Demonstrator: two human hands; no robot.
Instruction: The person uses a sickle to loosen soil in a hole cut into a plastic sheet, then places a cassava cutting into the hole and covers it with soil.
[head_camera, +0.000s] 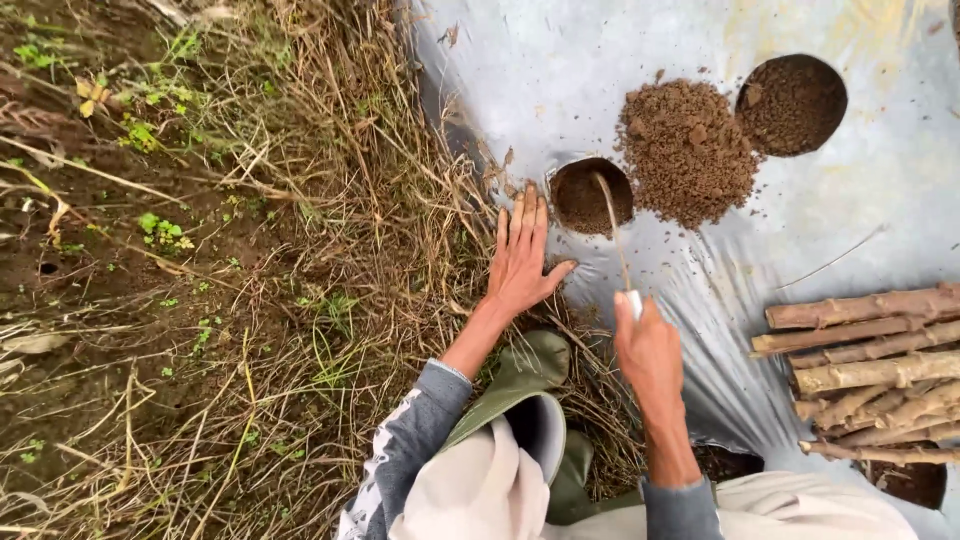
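Silver-grey plastic mulch sheet over a soil bed, dry straw-coloured grass along its edge. Left hand flat and spread, fingers loose, at the sheet's edge just beside the near round soil-filled planting hole; right hand clenched around a thin blurred stick-like tool, tip down in that hole. Beyond, a heap of loose brown soil; to the right, a stack of cut brown woody stems.

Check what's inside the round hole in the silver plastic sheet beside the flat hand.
Brown soil fills the round hole; the thin tool in the right hand dips into it. Its tip is buried, hidden.
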